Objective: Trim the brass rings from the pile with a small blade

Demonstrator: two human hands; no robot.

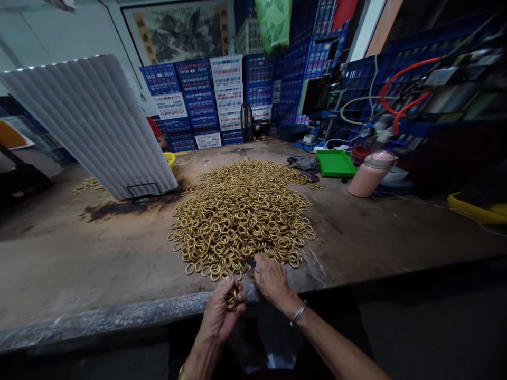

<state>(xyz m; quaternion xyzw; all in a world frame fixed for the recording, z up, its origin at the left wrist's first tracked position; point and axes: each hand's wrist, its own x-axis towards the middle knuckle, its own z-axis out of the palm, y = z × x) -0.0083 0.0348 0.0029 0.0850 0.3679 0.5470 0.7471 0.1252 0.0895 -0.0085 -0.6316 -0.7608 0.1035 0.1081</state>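
Observation:
A big heap of brass rings (241, 211) lies on the worn workbench (99, 258). At the bench's near edge, my left hand (222, 314) is curled around a stack of brass rings (232, 300). My right hand (271, 279) rests at the near foot of the heap, fingers pinched on a small dark tool (251, 262) whose shape I cannot make out. A metal bangle (298, 312) circles my right wrist.
A white corrugated panel (95, 121) leans at the back left, with a few rings (89, 184) beside it. A green tray (336, 162), a pink bottle (370, 174), and hoses stand right. Blue and white crates (206, 100) line the back. A person in red (156, 132) sits behind the panel.

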